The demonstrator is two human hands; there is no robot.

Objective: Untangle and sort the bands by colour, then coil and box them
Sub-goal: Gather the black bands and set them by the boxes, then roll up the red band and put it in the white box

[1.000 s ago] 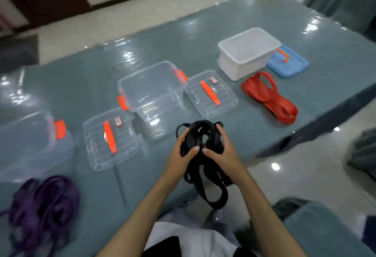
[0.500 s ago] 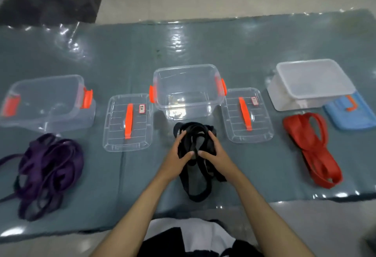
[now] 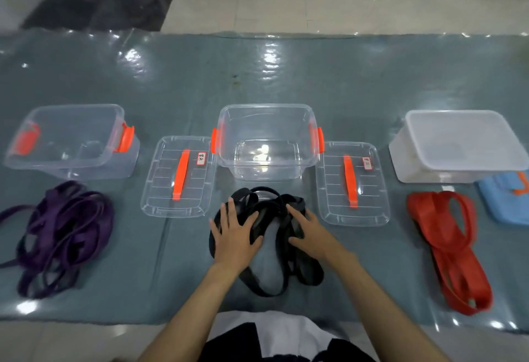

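A bundle of black bands point(image 3: 272, 250) lies on the table in front of the middle clear box point(image 3: 267, 135). My left hand point(image 3: 236, 232) lies flat on the bundle's left side, fingers spread and straight. My right hand point(image 3: 310, 231) presses on its right side with fingers stretched forward. A pile of purple bands point(image 3: 61, 232) sits at the left, before another clear box point(image 3: 71, 138). Red bands point(image 3: 449, 250) lie at the right, before a white box point(image 3: 461, 146).
Two clear lids with orange handles lie flat: one lid point(image 3: 179, 178) left of the middle box, the other lid point(image 3: 353, 184) right of it. A blue lid point(image 3: 506, 198) sits at the far right. The table's near edge point(image 3: 86, 320) runs close to my body.
The black bundle has come down from my raised grip onto the table. Both hands have opened and now press flat on it. The view has swung to face the table squarely.
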